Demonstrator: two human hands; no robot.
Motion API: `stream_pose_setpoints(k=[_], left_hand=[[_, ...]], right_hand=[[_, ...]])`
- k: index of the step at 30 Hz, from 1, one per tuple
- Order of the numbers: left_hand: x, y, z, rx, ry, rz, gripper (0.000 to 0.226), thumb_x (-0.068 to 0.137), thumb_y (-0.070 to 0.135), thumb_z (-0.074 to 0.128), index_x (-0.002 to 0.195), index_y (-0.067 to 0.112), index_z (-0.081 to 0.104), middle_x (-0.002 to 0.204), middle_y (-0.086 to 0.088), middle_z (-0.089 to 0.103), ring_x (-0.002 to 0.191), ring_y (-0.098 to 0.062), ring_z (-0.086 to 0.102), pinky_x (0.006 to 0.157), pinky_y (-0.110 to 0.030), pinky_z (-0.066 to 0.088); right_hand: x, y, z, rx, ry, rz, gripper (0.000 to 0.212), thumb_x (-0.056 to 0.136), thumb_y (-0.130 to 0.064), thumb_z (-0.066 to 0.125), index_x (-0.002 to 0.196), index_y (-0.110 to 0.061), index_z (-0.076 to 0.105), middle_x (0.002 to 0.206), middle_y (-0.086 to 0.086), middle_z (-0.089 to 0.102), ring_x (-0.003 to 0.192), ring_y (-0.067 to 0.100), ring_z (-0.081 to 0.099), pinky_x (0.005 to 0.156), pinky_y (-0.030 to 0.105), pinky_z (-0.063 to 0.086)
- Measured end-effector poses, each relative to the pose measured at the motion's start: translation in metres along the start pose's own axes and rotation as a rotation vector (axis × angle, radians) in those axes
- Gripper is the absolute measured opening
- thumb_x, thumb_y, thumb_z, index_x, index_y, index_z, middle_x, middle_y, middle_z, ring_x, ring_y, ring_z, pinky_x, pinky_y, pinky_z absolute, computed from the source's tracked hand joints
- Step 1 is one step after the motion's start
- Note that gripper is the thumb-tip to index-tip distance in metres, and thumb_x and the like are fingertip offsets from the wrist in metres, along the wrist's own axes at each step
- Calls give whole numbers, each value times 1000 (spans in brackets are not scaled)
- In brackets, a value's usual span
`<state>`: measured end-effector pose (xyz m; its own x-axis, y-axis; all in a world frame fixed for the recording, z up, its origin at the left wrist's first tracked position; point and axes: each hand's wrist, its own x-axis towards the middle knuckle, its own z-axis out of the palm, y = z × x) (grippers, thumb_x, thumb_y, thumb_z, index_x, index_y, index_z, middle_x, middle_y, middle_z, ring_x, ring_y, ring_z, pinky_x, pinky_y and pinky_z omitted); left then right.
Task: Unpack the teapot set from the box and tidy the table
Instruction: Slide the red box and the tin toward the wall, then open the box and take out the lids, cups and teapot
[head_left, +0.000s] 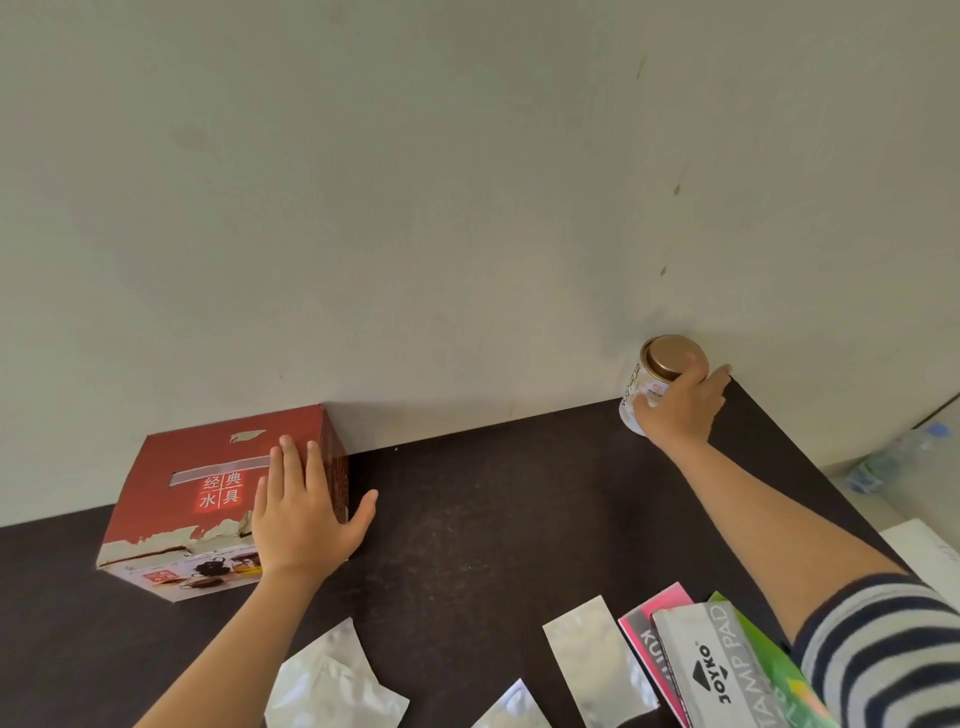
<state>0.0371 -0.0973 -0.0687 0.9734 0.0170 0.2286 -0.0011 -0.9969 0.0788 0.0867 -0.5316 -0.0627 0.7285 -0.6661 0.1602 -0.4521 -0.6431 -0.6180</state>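
The red box (223, 499) is kept at the far left of the dark table (493, 519), close against the wall (415, 208), its top shut and taped, so the teapot set is judged to be inside and not yet unpacked. The left hand (298, 514) is laid flat on the box's top with fingers straight and spread, seemingly to steady it or draw it nearer. The right hand (678, 408) is curled around a small tin (662, 374) with a gold lid at the back right corner, which is probably being put out of the way to free working space. Silver packets (597, 660) and a stamp pad packet (722, 670) are left along the near edge, presumably awaiting tidying.
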Motion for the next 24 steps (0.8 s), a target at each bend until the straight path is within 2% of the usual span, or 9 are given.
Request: stream_pose_setpoints(k=[1,4,7,9,13,19,22,24], left_hand=[[0,-1,-1,3,-5,3,101,73,79,29,141,4,37,149,-23,33,137,-40,33,102,-53,36],[-2,0,-4,-7,-32,-4,105,72,82,29,145,6,32,153,-20,26,141,-36,25,107,-50,31],[-1,-2,-11,-70,-106,-20,106,71,83,26,150,12,19,159,-13,10,146,-29,8,113,-45,18],[2,-4,-19,-197,-171,-42,102,73,82,29,151,16,17,160,-8,4,147,-25,2,115,-44,13],[3,-19,-39,-485,-215,-87,78,87,57,51,148,14,26,159,-6,12,146,-26,7,116,-47,19],[-19,-78,-61,-390,-123,-109,61,88,49,55,139,18,42,153,-9,30,143,-29,21,114,-49,21],[-32,-112,-66,-308,-176,-194,71,89,55,49,146,16,32,158,-10,15,145,-31,10,114,-50,14],[-37,-133,-69,-252,-226,-198,72,92,54,44,150,17,22,159,-8,6,146,-29,3,114,-54,11]], right_hand=[[-11,-6,-2,-4,27,-45,89,72,-20,79,139,-11,22,153,25,10,139,45,18,111,56,28],[-55,-25,-2,111,3,-184,73,78,-19,72,137,-12,29,148,15,26,135,35,29,106,50,38],[-110,-43,9,207,-140,-263,62,87,-22,63,140,-12,32,156,10,20,145,26,18,113,45,32],[-147,-56,19,257,-237,-327,59,89,-21,62,140,-12,34,156,9,20,146,25,17,114,44,31],[-207,-89,34,311,-402,-463,56,90,-22,61,139,-13,37,152,6,28,142,23,26,112,41,34],[-272,-147,44,328,-551,-616,56,92,-23,58,142,-14,35,148,2,36,138,17,34,108,29,38],[-299,-171,48,296,-628,-730,55,92,-21,57,142,-15,34,147,0,36,136,14,35,101,23,37],[-313,-185,53,251,-683,-813,56,91,-19,58,142,-16,34,150,1,33,139,18,32,105,31,41]])
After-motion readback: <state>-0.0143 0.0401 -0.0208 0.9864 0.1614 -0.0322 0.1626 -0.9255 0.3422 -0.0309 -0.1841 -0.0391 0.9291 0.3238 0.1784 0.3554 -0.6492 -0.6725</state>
